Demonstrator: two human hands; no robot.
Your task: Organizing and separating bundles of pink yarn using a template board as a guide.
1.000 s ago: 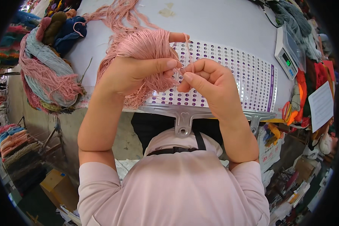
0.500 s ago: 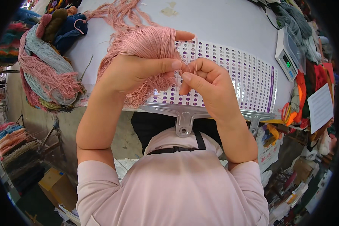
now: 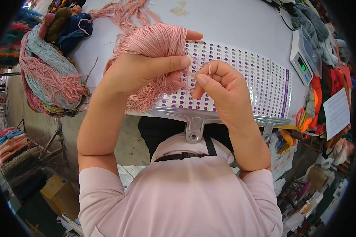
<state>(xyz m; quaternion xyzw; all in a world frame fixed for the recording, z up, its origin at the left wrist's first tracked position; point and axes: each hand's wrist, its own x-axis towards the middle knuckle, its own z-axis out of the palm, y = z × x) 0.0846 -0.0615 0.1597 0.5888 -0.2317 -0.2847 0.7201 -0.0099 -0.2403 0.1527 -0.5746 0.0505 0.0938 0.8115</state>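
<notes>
A thick hank of pink yarn (image 3: 156,41) is draped over my left hand (image 3: 140,73), whose thumb lies along its near side while a fingertip pokes out past its far right edge. Cut ends of the hank hang below the hand, and loose strands trail away over the table. My right hand (image 3: 221,83) pinches a few pink strands between thumb and forefinger, just right of the left thumb. These strands stretch across the short gap between the hands. Beneath both lies a white card (image 3: 257,79) with rows of punched holes and a purple strip at its right.
On the left lie mixed skeins (image 3: 51,63) in pink, pale blue and navy. A digital scale (image 3: 301,57) stands at the right, near orange-handled scissors (image 3: 300,117) and a printed sheet (image 3: 337,113). A metal clamp bar (image 3: 194,118) runs along the table's near edge.
My hands have drawn slightly apart: the left thumb has come away from the right fingertips, and the right hand has shifted a little right. The strands between them now show more.
</notes>
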